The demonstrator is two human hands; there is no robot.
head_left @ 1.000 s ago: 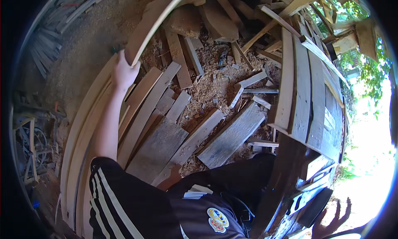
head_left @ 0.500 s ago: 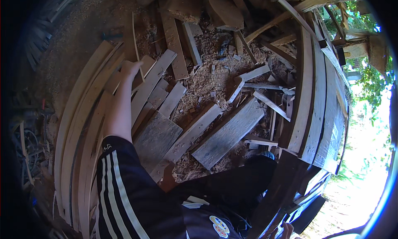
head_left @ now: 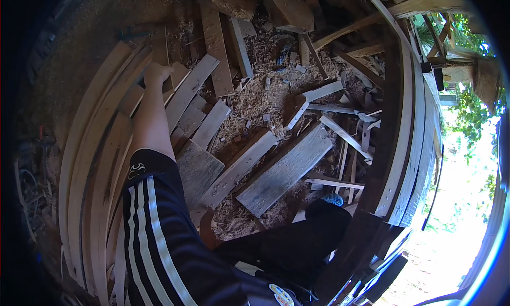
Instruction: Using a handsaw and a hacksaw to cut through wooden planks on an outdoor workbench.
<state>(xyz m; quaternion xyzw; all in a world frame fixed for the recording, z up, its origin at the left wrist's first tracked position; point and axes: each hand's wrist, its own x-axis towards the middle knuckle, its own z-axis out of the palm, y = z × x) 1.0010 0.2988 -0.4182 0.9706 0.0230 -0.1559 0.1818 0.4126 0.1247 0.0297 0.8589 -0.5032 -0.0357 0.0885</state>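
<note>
My left arm, in a dark sleeve with white stripes, reaches forward over stacked lumber on the left. At its end, my left hand (head_left: 156,74) is closed on a thin upright-looking wooden board (head_left: 160,47), whose far end runs up into shadow. Fingers on the far side of the board are hidden. Just left of the hand lie long curved-looking planks (head_left: 85,147). Shorter board offcuts (head_left: 192,88) lie right beside it. My right hand does not show.
A wide grey plank (head_left: 287,170) and a narrower board (head_left: 239,170) lie on sawdust-covered ground (head_left: 260,104). On the right runs a long plank bench (head_left: 406,141). My dark-clothed leg (head_left: 297,231) stretches toward it. Big timber pieces (head_left: 287,9) sit at the far side.
The view has shifted a little, so the boards sit slightly further left and up. My left hand has moved slightly left and up in the picture, still on the board.
</note>
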